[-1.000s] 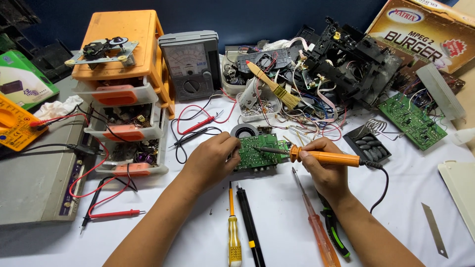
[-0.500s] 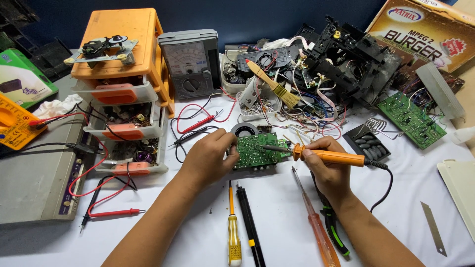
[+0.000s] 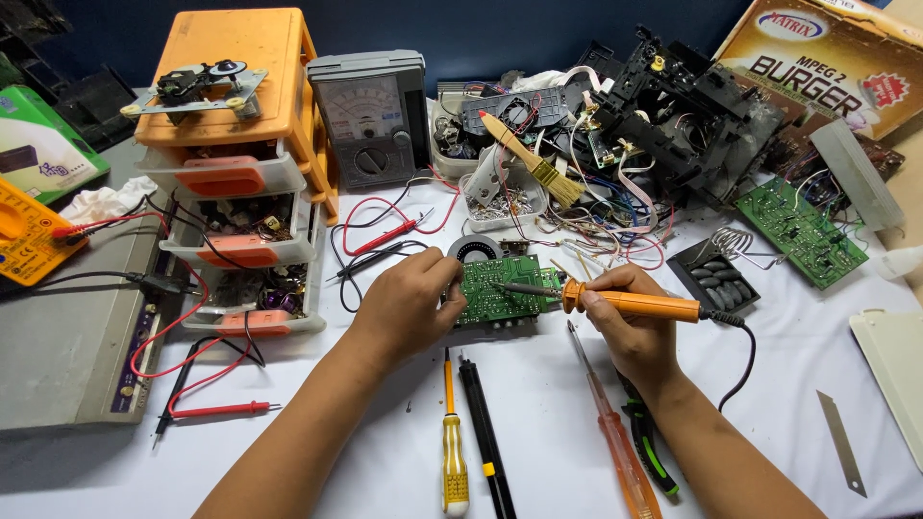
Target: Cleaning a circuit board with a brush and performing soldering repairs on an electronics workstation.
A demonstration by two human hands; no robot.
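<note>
Steadying green circuit board (image 3: 500, 290) in left hand (image 3: 409, 300) grip; right hand (image 3: 630, 322) grips soldering iron (image 3: 625, 304), tip on board.

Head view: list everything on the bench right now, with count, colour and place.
green circuit board: 1, centre, under both hands
orange-handled soldering iron: 1, tip on that board
orange plastic drawer unit: 1, back left
grey analogue meter: 1, back centre
yellow multimeter: 1, far left
red probe lead: 1, front left
yellow-handled screwdriver: 1, front centre
red-handled screwdriver: 1, front right
wooden paintbrush: 1, back centre
second green circuit board: 1, right
black stripped chassis: 1, back right
left hand: steadies the centre board
right hand: holds the iron
</note>
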